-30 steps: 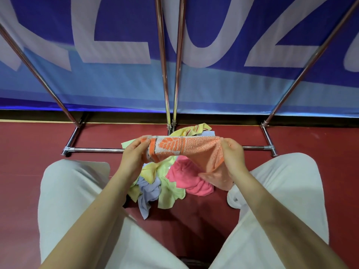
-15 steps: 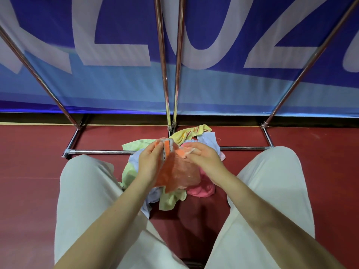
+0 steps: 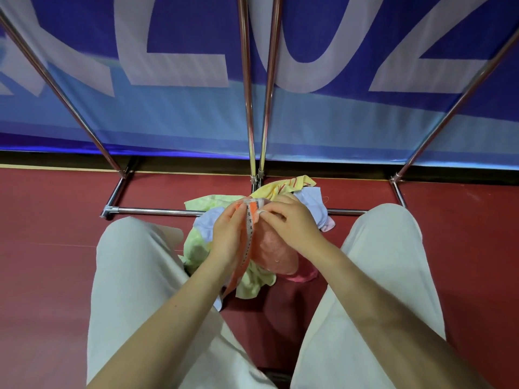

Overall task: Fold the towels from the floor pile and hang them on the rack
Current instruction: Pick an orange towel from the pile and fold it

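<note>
I judged the job barely begun: no towel hung on the rack bars I could see, and the pile lay on the floor at centre frame. One orange towel was mid-fold above the pile, its long axis running top to bottom, top edge toward the rack. My left hand and right hand pinched that edge.

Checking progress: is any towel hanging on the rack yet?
No: the rack bars are bare, and both hands hold the orange towel above the pile.
</note>
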Demonstrator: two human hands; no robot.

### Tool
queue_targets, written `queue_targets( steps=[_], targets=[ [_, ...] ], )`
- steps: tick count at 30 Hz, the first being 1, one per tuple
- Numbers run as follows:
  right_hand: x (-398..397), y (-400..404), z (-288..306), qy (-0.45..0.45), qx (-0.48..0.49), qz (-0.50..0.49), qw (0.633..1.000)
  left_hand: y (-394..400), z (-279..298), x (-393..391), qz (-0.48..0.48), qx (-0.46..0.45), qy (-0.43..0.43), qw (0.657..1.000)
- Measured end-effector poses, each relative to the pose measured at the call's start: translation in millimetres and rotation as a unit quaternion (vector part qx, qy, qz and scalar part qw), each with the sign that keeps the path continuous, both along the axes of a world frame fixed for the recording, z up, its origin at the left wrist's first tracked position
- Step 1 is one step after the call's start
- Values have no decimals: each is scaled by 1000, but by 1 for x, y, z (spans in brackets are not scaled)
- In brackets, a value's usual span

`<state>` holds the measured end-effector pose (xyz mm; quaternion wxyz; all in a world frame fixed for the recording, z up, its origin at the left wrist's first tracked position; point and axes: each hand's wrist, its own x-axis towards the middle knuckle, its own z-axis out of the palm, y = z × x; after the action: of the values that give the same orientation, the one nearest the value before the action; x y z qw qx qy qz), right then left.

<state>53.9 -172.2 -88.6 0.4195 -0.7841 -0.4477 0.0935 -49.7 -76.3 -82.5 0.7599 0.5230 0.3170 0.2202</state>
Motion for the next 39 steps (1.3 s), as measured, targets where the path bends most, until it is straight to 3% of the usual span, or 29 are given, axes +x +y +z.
queue_targets(
  steps=[5,10,14,20,25,32,35,39],
  targets=[
    [4,6,-3,-3,-21,19,1000,2,-1,1,11,5,14,1000],
    [-4,8,4,-27,23,-2,999,0,-2,6,23,19,19,999],
    [-10,6,5,141,7,40,989,1,-9,12,37,-22,4,999],
    [-16,10,17,266,76,1,961,-4,-12,22,7,-110,-22,994],
    [-6,11,10,193,66,-72,976,-9,-13,23,-24,-127,-42,991],
    [6,9,-3,6,-38,-49,998,-15,1,20,-46,-102,-44,993],
    [6,10,-4,33,-23,-74,996,-16,5,18,-67,-80,-33,994],
    [2,10,-3,146,4,-100,984,-17,2,15,-61,-24,-16,998]
  ],
)
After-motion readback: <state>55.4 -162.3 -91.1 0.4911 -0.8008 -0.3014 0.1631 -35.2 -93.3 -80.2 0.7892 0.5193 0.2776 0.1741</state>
